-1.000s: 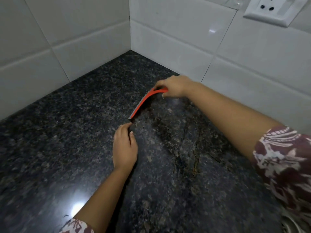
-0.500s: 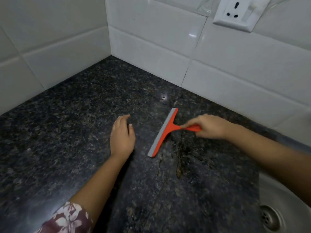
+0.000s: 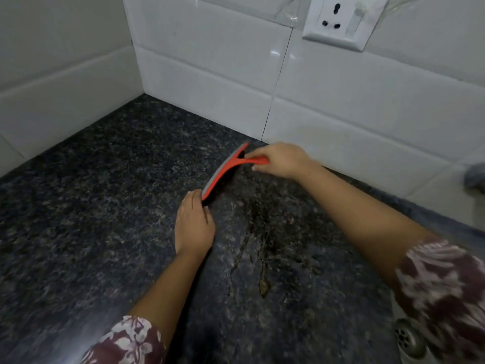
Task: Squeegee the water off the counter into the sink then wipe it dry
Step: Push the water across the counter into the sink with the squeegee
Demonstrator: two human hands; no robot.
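Note:
A red squeegee (image 3: pixel 225 170) with a grey rubber blade rests its edge on the dark speckled granite counter (image 3: pixel 105 219), close to the back wall. My right hand (image 3: pixel 280 160) is shut on its handle. My left hand (image 3: pixel 194 224) lies flat on the counter, fingers together, its fingertips touching the near end of the blade. Streaks and a small pool of water (image 3: pixel 262 258) glisten on the stone to the right of the blade. The sink (image 3: pixel 409 340) with its metal drain shows at the bottom right, partly hidden by my right sleeve.
White tiled walls (image 3: pixel 210 61) meet in a corner at the back left. A white power socket (image 3: pixel 338 22) sits on the back wall above the counter. A grey blurred object (image 3: pixel 475 177) shows at the right edge.
My right hand has carried the squeegee away from the sink side, back toward the wall and my left hand, so the blade's near end now touches my left fingertips. My left hand stayed put.

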